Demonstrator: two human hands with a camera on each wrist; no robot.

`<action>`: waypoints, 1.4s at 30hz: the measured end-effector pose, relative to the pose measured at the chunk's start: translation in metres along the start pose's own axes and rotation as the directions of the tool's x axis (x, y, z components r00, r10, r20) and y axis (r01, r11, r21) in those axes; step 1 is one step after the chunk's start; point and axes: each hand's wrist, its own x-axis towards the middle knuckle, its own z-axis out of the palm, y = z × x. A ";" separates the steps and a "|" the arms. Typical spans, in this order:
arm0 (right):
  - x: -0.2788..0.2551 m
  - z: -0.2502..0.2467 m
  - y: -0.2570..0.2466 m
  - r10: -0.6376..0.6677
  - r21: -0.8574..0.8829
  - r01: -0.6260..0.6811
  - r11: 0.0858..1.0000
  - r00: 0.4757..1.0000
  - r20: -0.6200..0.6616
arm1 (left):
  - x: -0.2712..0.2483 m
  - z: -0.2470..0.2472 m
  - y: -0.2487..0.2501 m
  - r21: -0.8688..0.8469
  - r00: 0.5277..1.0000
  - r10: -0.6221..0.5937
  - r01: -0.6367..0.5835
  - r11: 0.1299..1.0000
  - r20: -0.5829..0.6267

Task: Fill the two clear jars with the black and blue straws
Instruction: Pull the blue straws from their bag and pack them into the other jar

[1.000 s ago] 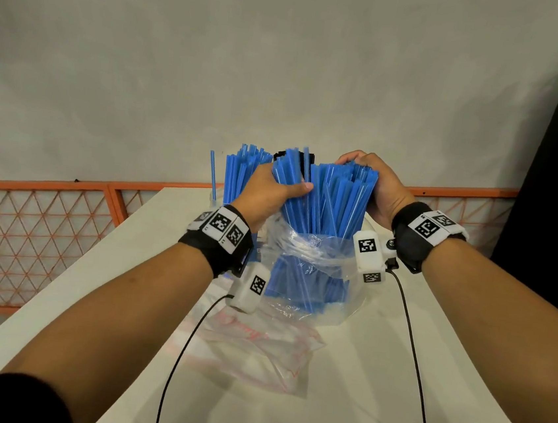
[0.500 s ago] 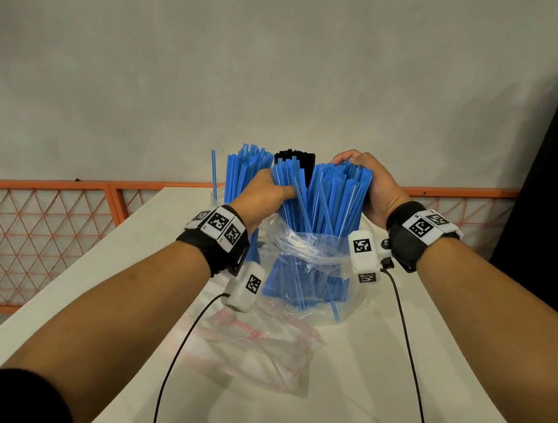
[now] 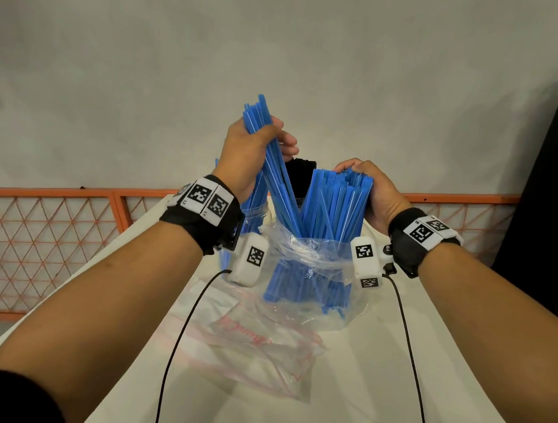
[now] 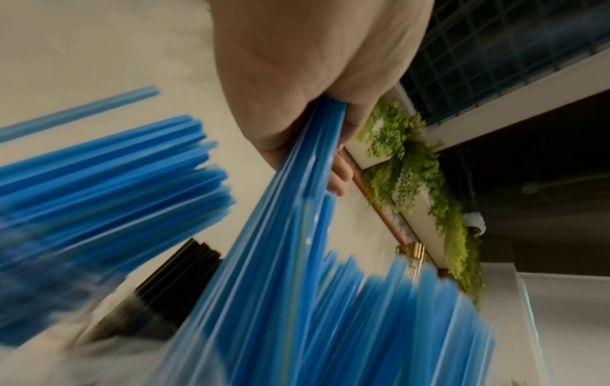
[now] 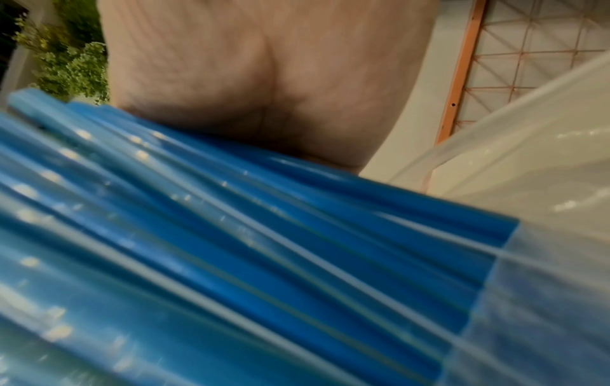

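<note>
White surface (image 3: 336, 407) carries a clear bag (image 3: 314, 259) of blue straws (image 3: 334, 213). Left hand (image 3: 247, 153) grips a raised bunch above the bag; right hand (image 3: 380, 196) clasps the bagged straws' tops.

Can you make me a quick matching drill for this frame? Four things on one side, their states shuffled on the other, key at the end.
Things:
1. left hand
2. right hand
3. black straws
4. flat bag

States:
A. lies on the table, holding nothing visible
B. grips a raised, tilted bunch of blue straws
C. stand behind the blue ones, touched by neither hand
D. holds the upright blue straws at their tops, in the open bag

Pairs: 1-B, 2-D, 3-C, 4-A
</note>
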 end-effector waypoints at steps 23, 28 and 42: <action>0.004 0.004 0.001 0.019 -0.006 -0.019 1.000 1.000 -0.020 | 0.003 -0.049 0.072 0.049 0.957 0.272 -0.268 0.962 -0.101; 0.004 0.003 0.002 0.007 -0.013 -0.008 1.000 1.000 -0.024 | -0.001 -0.055 0.050 0.131 0.981 0.180 -0.170 0.977 -0.074; 0.004 0.007 0.003 0.006 0.011 -0.006 1.000 0.999 -0.033 | -0.045 -0.064 -0.096 0.233 0.998 -0.059 0.059 0.971 -0.009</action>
